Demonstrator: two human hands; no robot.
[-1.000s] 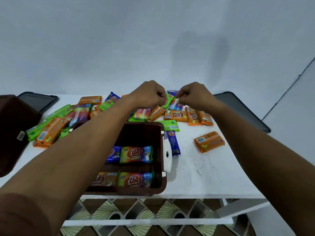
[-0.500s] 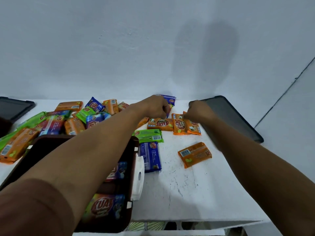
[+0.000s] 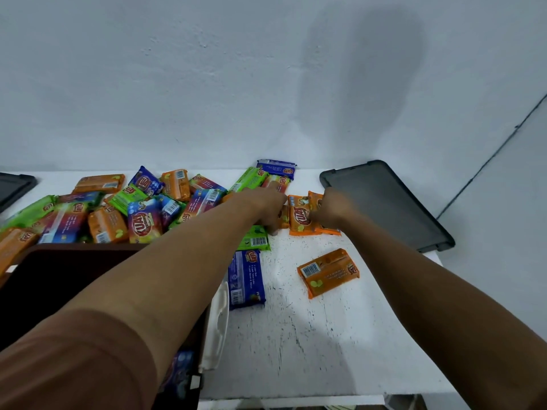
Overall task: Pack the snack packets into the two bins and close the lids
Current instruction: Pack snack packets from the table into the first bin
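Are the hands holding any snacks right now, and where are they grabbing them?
Both are down on orange packets by the wall. The right hand closes on an orange packet's right end. The left hand covers another; its grip cannot be told.

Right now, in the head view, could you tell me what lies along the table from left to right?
Brown bin → upright blue packet → lone orange packet → dark lid.

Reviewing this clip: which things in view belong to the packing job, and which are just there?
Job:
- snack packets
- brown bin
- dark lid
- second lid
- left hand
- right hand

Just there:
- white table
- wall
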